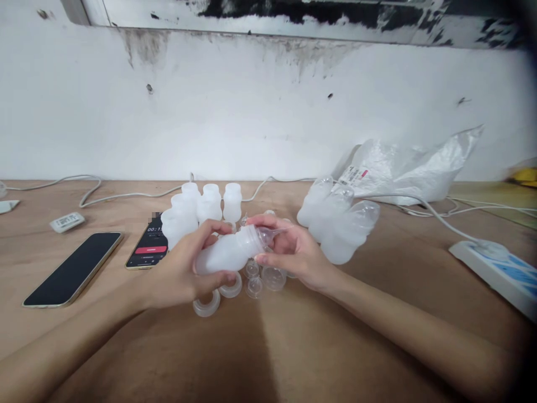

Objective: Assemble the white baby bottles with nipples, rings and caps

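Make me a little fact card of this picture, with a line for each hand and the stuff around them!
Left hand: wrapped around a milky-white plastic bottle, tilted
Right hand: fingers at the bottle's clear top
Near the hands: loose plastic rings and small clear parts
Beyond, to the left: bottles without tops, upright
Beyond, to the right: bottles with clear tops, near a plastic bag
Far left: dark-screened phone
Far right: power strip
Surface: wooden table
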### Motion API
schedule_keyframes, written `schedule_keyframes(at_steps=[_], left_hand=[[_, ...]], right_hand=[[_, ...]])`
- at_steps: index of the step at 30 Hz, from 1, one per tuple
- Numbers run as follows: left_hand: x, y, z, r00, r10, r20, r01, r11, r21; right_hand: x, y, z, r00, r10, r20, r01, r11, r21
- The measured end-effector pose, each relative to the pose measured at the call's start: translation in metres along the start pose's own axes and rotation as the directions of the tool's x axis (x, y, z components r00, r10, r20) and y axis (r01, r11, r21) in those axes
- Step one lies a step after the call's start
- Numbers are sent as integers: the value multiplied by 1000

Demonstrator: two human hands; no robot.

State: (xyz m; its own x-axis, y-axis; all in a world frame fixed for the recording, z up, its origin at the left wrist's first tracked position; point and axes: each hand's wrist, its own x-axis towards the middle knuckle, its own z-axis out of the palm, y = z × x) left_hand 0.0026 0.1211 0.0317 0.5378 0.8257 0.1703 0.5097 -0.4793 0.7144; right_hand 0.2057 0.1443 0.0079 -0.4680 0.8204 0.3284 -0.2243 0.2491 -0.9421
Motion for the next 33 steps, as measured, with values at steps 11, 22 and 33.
schedule_keyframes(at_steps=[11, 22, 33], left_hand=[[1, -1, -3, 999, 35, -6, -35, 998, -51], [0, -4, 4, 993, 67, -92, -65, 998, 25], [-3, -10, 11, 973, 191, -127, -159, 960, 229]], right_hand=[[-1, -2, -2, 1000, 1, 26, 2, 994, -105], [-1, 0, -5, 1000, -9, 9, 10, 994, -107], [0, -4, -1, 988, 99, -118, -132, 938, -322]])
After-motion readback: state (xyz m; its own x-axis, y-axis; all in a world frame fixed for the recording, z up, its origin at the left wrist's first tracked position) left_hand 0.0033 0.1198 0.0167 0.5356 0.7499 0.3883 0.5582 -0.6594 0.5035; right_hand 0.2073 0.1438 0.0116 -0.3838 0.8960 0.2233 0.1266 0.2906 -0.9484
